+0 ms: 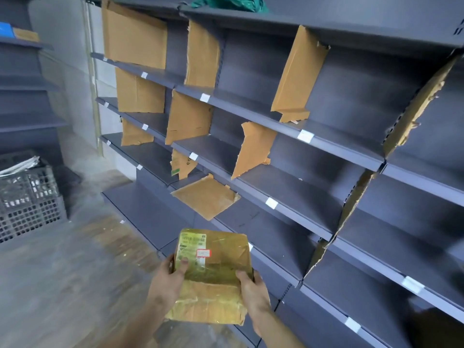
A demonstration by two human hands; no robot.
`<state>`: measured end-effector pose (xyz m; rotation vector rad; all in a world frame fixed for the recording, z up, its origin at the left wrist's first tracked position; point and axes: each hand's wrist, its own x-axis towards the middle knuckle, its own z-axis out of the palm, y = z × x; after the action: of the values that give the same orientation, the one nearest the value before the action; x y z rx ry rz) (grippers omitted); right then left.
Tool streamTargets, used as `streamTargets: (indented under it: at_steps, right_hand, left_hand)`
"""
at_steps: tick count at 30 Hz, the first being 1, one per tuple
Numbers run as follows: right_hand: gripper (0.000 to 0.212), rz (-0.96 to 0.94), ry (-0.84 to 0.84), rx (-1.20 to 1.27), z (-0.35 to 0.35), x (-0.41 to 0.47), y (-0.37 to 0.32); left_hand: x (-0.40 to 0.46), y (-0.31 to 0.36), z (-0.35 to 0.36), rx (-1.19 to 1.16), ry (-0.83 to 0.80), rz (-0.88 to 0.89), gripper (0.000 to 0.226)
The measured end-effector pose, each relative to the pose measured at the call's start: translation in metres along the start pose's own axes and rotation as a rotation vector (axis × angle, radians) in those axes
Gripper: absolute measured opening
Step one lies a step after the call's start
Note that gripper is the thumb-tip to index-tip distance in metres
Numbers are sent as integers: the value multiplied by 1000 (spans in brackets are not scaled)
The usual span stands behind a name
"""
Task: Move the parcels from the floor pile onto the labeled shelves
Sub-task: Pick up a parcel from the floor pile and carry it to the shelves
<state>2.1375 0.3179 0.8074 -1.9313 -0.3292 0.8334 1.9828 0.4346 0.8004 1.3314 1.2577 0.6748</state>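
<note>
I hold a flat brown cardboard parcel (213, 275), wrapped in clear tape, with a shipping label and a small red-edged sticker on top. My left hand (170, 275) grips its left edge, thumb on the label. My right hand (252, 285) grips its right edge, thumb on top. The parcel hangs in front of the lower tiers of the dark grey shelves (288, 192). Small white labels (271, 203) mark the shelf edges, and cardboard dividers (253, 149) split the tiers into bays. The bays in view hold no parcels.
A loose cardboard sheet (206, 195) lies over a lower shelf edge just above the parcel. A grey plastic crate (27, 197) stands on the floor at the left. A green bag (228, 2) lies on the top shelf. Another shelf unit (22, 84) stands at the far left.
</note>
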Motion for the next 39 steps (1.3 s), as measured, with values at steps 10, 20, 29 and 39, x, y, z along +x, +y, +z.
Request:
streamTargets:
  at_steps: [10, 20, 29, 39]
  right_hand:
    - [29, 55, 34, 1, 25, 23, 4]
    - [29, 118, 72, -25, 35, 76, 16]
    - [28, 210, 84, -48, 34, 154, 35]
    - [76, 360, 202, -31, 31, 235, 89]
  left_hand:
    - [42, -18, 0, 39, -27, -42, 39]
    - [101, -34, 28, 77, -103, -109, 44]
    - [168, -48, 88, 164, -152, -198, 55]
    - [223, -56, 138, 215, -336, -144, 11]
